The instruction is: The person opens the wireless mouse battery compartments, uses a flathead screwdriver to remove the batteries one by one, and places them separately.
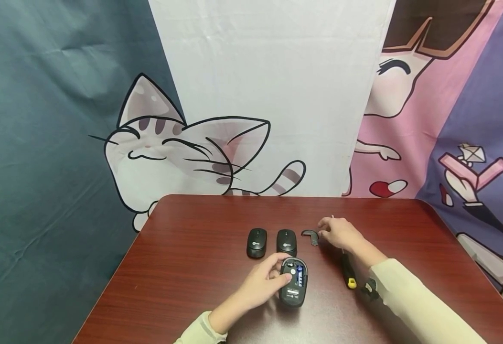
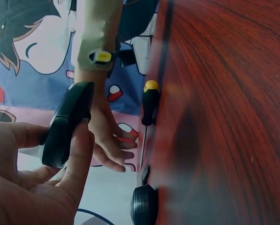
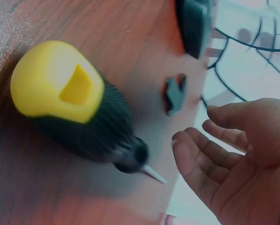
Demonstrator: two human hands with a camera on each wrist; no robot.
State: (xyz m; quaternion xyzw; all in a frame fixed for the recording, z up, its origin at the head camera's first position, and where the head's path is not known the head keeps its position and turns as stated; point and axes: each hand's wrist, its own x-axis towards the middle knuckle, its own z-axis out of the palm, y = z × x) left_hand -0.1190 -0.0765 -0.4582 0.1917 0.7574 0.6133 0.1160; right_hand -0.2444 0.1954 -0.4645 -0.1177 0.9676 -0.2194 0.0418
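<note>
My left hand (image 1: 257,284) grips a black computer mouse (image 1: 293,297) by its sides, its underside turned towards the head camera. The battery bay is uncovered, with a blue battery (image 1: 300,275) inside. Past it, my right hand (image 1: 341,233) hovers low over the table with fingers loosely bent and nothing in them. Just left of those fingertips lies a small black hook-shaped cover (image 1: 311,236). A screwdriver (image 3: 90,117) with a black-and-yellow handle lies beneath the right wrist, its thin shaft pointing away from me.
Two more black mice, a left one (image 1: 257,242) and a right one (image 1: 286,241), stand upright side by side beyond the held mouse. The reddish-brown wooden table (image 1: 182,267) ends at a cartoon-printed cloth backdrop (image 1: 277,71).
</note>
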